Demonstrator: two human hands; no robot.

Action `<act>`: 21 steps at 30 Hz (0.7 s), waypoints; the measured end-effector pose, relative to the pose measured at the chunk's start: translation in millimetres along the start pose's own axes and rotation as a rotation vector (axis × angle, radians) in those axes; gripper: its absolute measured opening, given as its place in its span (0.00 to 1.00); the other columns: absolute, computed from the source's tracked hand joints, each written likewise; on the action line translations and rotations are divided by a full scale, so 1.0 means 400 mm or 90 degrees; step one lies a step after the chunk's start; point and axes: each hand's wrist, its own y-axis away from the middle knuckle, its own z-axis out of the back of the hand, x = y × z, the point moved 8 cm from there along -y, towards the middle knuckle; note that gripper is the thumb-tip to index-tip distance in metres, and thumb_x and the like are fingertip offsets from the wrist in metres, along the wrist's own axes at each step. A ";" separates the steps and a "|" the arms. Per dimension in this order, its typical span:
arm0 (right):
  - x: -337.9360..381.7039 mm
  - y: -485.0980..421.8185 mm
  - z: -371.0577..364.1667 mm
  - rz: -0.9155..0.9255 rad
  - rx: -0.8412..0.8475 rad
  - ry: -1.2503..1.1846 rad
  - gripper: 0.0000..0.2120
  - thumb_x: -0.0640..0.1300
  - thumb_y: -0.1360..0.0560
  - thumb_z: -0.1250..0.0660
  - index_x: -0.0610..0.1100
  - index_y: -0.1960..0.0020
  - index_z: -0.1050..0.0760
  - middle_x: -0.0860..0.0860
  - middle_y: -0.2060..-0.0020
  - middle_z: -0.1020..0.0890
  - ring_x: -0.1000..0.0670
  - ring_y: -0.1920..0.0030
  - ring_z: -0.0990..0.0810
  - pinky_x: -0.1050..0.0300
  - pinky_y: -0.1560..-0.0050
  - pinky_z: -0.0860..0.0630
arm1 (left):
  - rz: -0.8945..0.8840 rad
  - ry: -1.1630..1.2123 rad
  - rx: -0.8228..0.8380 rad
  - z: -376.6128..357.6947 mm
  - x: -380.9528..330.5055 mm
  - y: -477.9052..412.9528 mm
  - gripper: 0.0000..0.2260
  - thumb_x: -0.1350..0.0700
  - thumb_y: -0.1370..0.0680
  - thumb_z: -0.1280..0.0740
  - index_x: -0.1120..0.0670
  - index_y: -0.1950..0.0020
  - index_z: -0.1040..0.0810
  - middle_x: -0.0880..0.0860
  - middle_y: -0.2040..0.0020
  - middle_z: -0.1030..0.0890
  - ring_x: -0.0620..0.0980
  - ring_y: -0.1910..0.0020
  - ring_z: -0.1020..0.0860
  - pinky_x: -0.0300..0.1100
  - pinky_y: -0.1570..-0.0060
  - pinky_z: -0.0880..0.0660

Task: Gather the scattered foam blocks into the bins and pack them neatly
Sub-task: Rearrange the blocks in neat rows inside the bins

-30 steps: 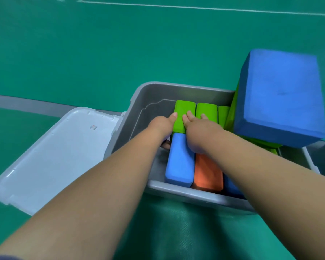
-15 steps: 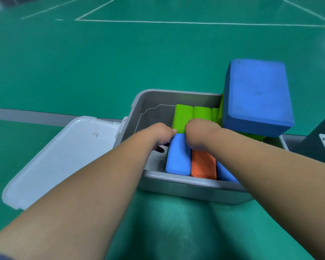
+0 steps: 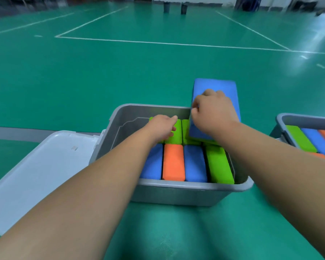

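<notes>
Right hand (image 3: 212,113) moves to the big blue block (image 3: 214,87) at the grey bin (image 3: 176,186), centre of the frame.

Half a second ago both hands were bunched on the green blocks (image 3: 175,136) of the rear row. Now the right hand's grip is curled over the left edge of the tilted blue block, which leans over the bin's far right corner. The left hand (image 3: 162,128) rests loose-fingered on the green blocks. The front row looks packed, so seating this loose block is probably next.

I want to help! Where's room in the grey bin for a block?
Only the bare patch between the left bin wall and the back green blocks. The front row is full; the big blue block in the right hand crowds the back right.
</notes>
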 end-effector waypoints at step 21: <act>-0.008 -0.008 0.014 -0.087 -0.007 -0.495 0.30 0.54 0.28 0.32 0.53 0.27 0.32 0.54 0.34 0.20 0.47 0.37 0.21 0.54 0.40 0.26 | 0.050 0.289 0.095 0.144 -0.018 0.128 0.24 0.59 0.18 0.35 0.57 0.22 0.34 0.57 0.57 0.14 0.62 0.53 0.14 0.60 0.41 0.19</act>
